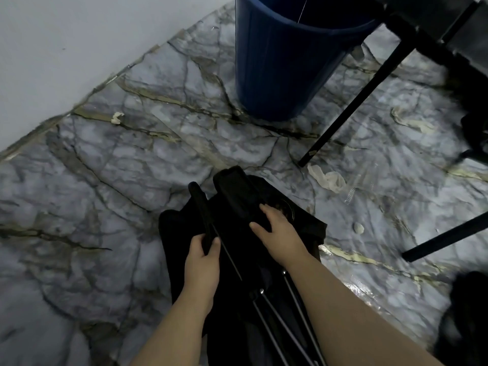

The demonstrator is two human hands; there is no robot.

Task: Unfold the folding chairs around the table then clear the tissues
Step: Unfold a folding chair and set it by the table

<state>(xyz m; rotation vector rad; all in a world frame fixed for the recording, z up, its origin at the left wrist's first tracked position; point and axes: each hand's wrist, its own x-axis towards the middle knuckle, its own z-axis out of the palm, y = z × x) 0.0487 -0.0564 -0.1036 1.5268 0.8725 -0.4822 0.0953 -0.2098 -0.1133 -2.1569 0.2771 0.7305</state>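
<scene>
The left hand (pixel 203 250) is closed round one black padded arm of the chair (pixel 235 186), thumb on the near side and fingers wrapped behind it. The right hand (pixel 278 231) lies over the other arm, its fingers curled over the far edge and gripping the cloth. Between the two hands the chair is collapsed: the arms stand close together, the fabric hangs in slack folds, and the thin metal struts run bunched down toward the person.

The step in hand looks like the unfolding of this chair. It is not yet open, and the tissues have not been touched. The next move probably calls for drawing the two arms apart, with the feet planted on the floor (pixel 92 207), until the seat pulls taut.

Just past the chair a crumpled tissue (pixel 327 180) lies at the foot of a desk leg (pixel 351 101). A small bit (pixel 358 227) lies to the right, and another scrap (pixel 117 118) lies near the wall (pixel 79 35). A blue bin (pixel 285 62) stands beside the desk (pixel 412 25), handy for clearing them later.
</scene>
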